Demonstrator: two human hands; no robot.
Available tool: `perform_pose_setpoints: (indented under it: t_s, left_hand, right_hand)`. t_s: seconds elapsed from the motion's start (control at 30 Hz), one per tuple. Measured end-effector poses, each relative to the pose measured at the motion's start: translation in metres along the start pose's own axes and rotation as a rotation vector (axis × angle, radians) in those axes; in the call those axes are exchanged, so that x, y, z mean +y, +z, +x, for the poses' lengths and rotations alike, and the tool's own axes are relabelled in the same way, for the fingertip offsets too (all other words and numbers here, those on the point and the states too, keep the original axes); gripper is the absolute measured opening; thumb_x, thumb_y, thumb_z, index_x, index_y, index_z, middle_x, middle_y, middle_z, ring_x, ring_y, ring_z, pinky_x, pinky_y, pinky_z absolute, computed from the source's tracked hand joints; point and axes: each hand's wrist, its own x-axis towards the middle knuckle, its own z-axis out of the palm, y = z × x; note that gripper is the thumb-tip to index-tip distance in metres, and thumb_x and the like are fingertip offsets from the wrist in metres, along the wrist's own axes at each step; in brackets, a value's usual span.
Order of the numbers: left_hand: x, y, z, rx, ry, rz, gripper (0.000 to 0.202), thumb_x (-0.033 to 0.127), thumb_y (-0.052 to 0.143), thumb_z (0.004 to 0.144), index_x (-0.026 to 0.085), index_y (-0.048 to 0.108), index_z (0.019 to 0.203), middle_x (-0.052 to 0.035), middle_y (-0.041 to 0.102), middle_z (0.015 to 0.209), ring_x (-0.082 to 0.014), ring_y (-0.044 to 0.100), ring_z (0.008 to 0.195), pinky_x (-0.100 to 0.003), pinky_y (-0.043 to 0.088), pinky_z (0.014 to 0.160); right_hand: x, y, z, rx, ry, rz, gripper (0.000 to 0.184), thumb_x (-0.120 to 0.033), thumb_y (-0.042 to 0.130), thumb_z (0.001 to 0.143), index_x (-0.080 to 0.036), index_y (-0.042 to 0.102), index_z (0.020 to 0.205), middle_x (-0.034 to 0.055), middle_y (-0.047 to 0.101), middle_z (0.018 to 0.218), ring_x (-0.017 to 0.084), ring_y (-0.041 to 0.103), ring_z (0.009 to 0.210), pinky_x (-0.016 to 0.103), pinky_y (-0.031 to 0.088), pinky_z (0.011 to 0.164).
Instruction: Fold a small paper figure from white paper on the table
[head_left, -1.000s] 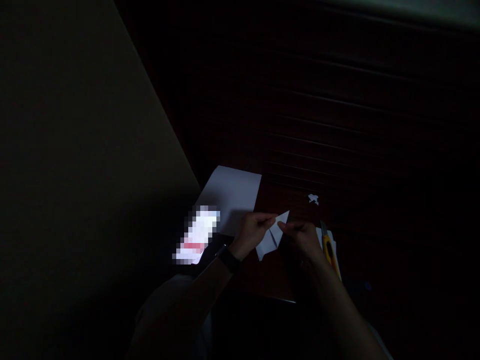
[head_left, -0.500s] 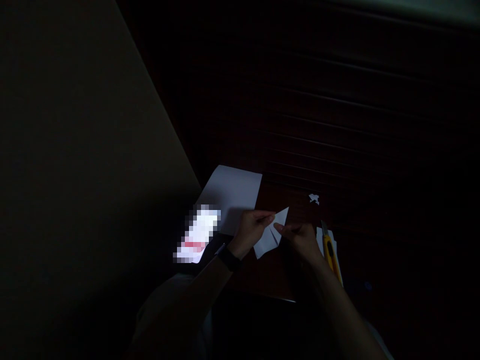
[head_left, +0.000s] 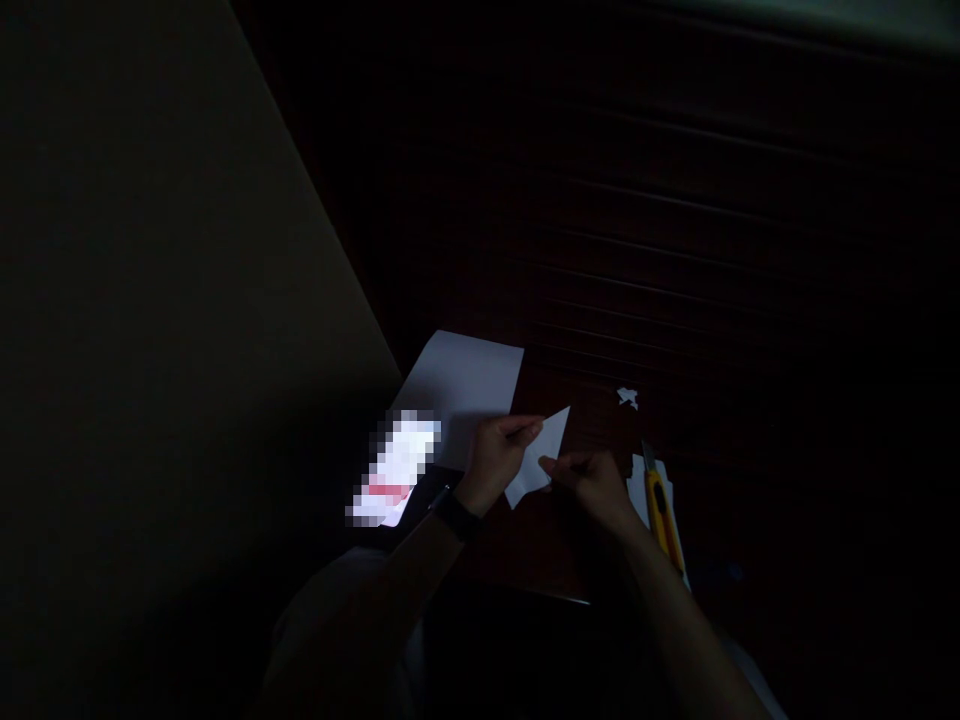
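Between my hands is a small folded piece of white paper [head_left: 551,440], its pointed corner up and to the right. My left hand [head_left: 499,455], with a dark band on the wrist, pinches its left side between thumb and fingers. On its right edge, lower down, the thumb and fingers of my right hand [head_left: 596,485] are closed. The paper's underside is hidden, and dim light blurs the fold lines.
A larger white sheet [head_left: 469,375] lies at the back left of the dark wooden table [head_left: 525,560]. Beside it glows a blurred-out phone screen [head_left: 397,465]. To the right, a yellow box cutter [head_left: 662,515], blade out, rests on white paper. A small white paper figure [head_left: 628,398] sits farther back.
Both hands have shifted slightly left with the paper. The slit or flap edge seen on it earlier no longer shows; my right fingers are now lower on its edge.
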Motion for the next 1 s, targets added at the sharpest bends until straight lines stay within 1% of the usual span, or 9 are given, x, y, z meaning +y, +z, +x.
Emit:
perform_pose_setpoints:
  t_s: [0.13,0.23,0.3,0.43,0.5,0.57,0.7,0.87,1.0]
  left_hand:
    - [0.002,-0.001,0.000,0.008,-0.036,-0.055,0.025,0.031,0.062,0.073,0.014,0.069,0.091,-0.0102,0.069,0.094,-0.0218,0.063,0.086,-0.031,0.049,0.074]
    - [0.005,-0.004,0.002,-0.008,-0.086,-0.096,0.025,0.030,0.064,0.072,0.013,0.068,0.091,-0.0101,0.069,0.093,-0.0211,0.063,0.085,-0.030,0.049,0.073]
    - [0.009,-0.009,0.003,-0.050,-0.143,-0.104,0.026,0.028,0.065,0.070,0.014,0.068,0.091,-0.0098,0.069,0.092,-0.0201,0.063,0.082,-0.029,0.049,0.070]
    - [0.016,-0.020,0.006,-0.209,-0.244,-0.063,0.030,0.026,0.070,0.064,0.014,0.067,0.091,-0.0082,0.069,0.082,-0.0166,0.062,0.068,-0.025,0.045,0.057]
    - [0.019,-0.022,0.005,-0.325,-0.248,-0.054,0.027,0.029,0.071,0.063,0.014,0.068,0.085,-0.0061,0.068,0.076,-0.0140,0.059,0.060,-0.023,0.041,0.051]
    - [0.020,-0.021,0.003,-0.386,-0.227,-0.057,0.022,0.032,0.070,0.063,0.013,0.067,0.074,-0.0032,0.065,0.067,-0.0111,0.055,0.053,-0.020,0.037,0.046]
    - [0.018,-0.015,-0.001,-0.311,-0.204,-0.060,0.025,0.035,0.070,0.061,0.012,0.061,0.060,0.0017,0.055,0.055,-0.0078,0.047,0.048,-0.019,0.031,0.043]
    - [0.013,-0.014,-0.002,-0.238,-0.286,-0.083,0.030,0.041,0.069,0.060,0.013,0.060,0.062,0.0019,0.053,0.055,-0.0083,0.046,0.046,-0.020,0.030,0.042]
    - [0.010,-0.013,-0.001,-0.225,-0.302,-0.098,0.030,0.043,0.067,0.061,0.014,0.059,0.060,0.0023,0.052,0.053,-0.0083,0.045,0.045,-0.020,0.030,0.042]
  right_hand:
    - [-0.001,0.001,0.000,0.015,-0.035,-0.108,0.036,-0.045,0.055,0.076,-0.013,0.063,0.060,0.0033,0.061,0.055,0.013,0.051,0.050,0.022,0.033,0.048]
    - [-0.002,0.001,0.001,0.090,-0.122,-0.286,0.034,-0.041,0.051,0.081,-0.016,0.057,0.058,0.0010,0.058,0.054,0.013,0.051,0.052,0.022,0.032,0.050]
    - [-0.002,-0.001,0.002,0.084,-0.173,-0.400,0.032,-0.037,0.048,0.083,-0.017,0.054,0.059,0.0004,0.057,0.055,0.013,0.051,0.053,0.023,0.031,0.051]
    - [-0.003,-0.011,0.002,-0.070,-0.199,-0.505,0.032,-0.036,0.046,0.085,-0.018,0.052,0.059,-0.0002,0.057,0.057,0.012,0.051,0.053,0.023,0.029,0.051]
    - [-0.004,-0.015,0.000,-0.160,-0.212,-0.511,0.031,-0.036,0.046,0.085,-0.018,0.051,0.061,-0.0008,0.056,0.057,0.012,0.050,0.053,0.022,0.029,0.050]
    - [-0.004,-0.017,-0.001,-0.230,-0.226,-0.497,0.029,-0.035,0.046,0.086,-0.018,0.052,0.063,-0.0011,0.056,0.060,0.012,0.050,0.056,0.022,0.029,0.051]
    - [-0.004,-0.017,-0.002,-0.291,-0.220,-0.461,0.028,-0.035,0.044,0.087,-0.018,0.053,0.067,-0.0014,0.057,0.064,0.012,0.051,0.058,0.022,0.031,0.053]
    - [-0.006,-0.016,-0.003,-0.288,-0.241,-0.484,0.032,-0.039,0.041,0.088,-0.018,0.054,0.069,-0.0007,0.058,0.065,0.013,0.052,0.059,0.022,0.034,0.056]
    - [-0.011,-0.016,-0.005,-0.287,-0.256,-0.511,0.032,-0.039,0.040,0.089,-0.018,0.056,0.071,0.0018,0.061,0.069,0.015,0.055,0.063,0.024,0.036,0.060]
